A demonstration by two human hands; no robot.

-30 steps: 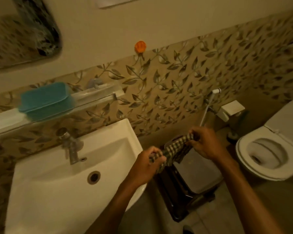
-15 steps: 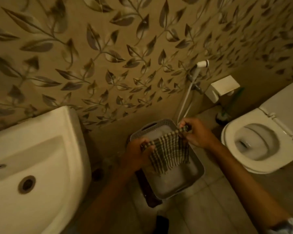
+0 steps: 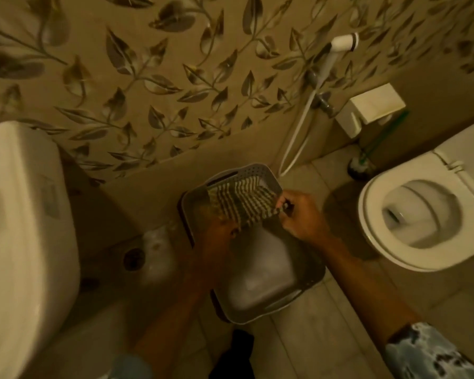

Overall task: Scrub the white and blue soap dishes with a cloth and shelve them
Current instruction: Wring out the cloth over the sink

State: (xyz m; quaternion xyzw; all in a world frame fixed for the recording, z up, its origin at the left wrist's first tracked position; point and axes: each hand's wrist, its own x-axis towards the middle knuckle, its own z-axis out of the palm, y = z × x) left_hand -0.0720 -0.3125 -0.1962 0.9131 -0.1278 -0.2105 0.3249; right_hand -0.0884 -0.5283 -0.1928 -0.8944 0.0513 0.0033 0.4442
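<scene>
- Checked cloth [image 3: 242, 199], dark and pale, stretched flat above the far end of a grey plastic basket [image 3: 307, 280] on the bathroom floor.
- Right hand [image 3: 303, 214] just right of the basket's near rim, fingers closed, pinching one edge of the cloth.
- Left hand [image 3: 219, 236] over the basket's left wall, gripping the other edge; fingers [image 3: 231, 231] partly hidden under the fabric but apparently closed.
- Basket itself otherwise empty as far as visible.
- White sink [image 3: 25, 242] well to the left of the basket, toilet [image 3: 411, 222] to its right, sprayer hose [image 3: 298, 138] on the wall behind.
- Neither the white nor the blue soap dish anywhere in view, and no shelf either.
- Judged stage: likely the closing end, with the cloth poised to go into the basket, though scrubbing and shelving not confirmable from here.
</scene>
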